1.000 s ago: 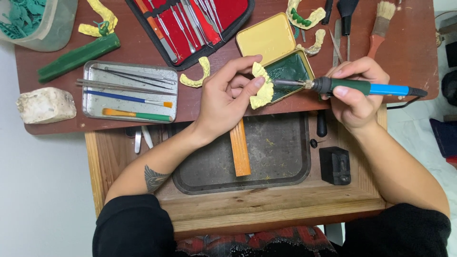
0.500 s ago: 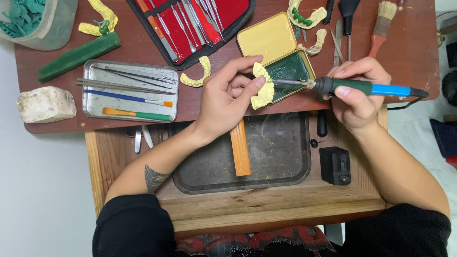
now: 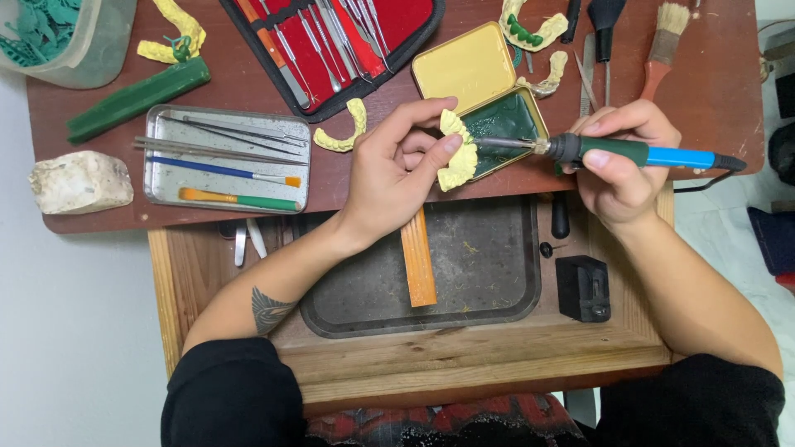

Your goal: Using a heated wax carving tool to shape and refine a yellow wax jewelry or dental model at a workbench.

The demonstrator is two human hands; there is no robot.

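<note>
My left hand (image 3: pixel 397 170) pinches a yellow dental cast (image 3: pixel 457 153) between thumb and fingers, over the table's front edge. My right hand (image 3: pixel 619 161) grips a green and blue electric wax tool (image 3: pixel 638 153) like a pen. Its metal tip touches the cast from the right. Just behind the cast lies an open yellow tin (image 3: pixel 472 70) with dark green wax (image 3: pixel 509 124) in its lower half.
A metal tray (image 3: pixel 161 186) with brushes and picks lies left. A red instrument case (image 3: pixel 331 37), a green wax bar (image 3: pixel 137 99), a white stone block (image 3: pixel 80 182), more yellow casts (image 3: pixel 339 136) and a brush (image 3: pixel 662 41) surround it. Below, a drawer holds a dark tray (image 3: pixel 489 265) with an orange stick (image 3: pixel 418 257).
</note>
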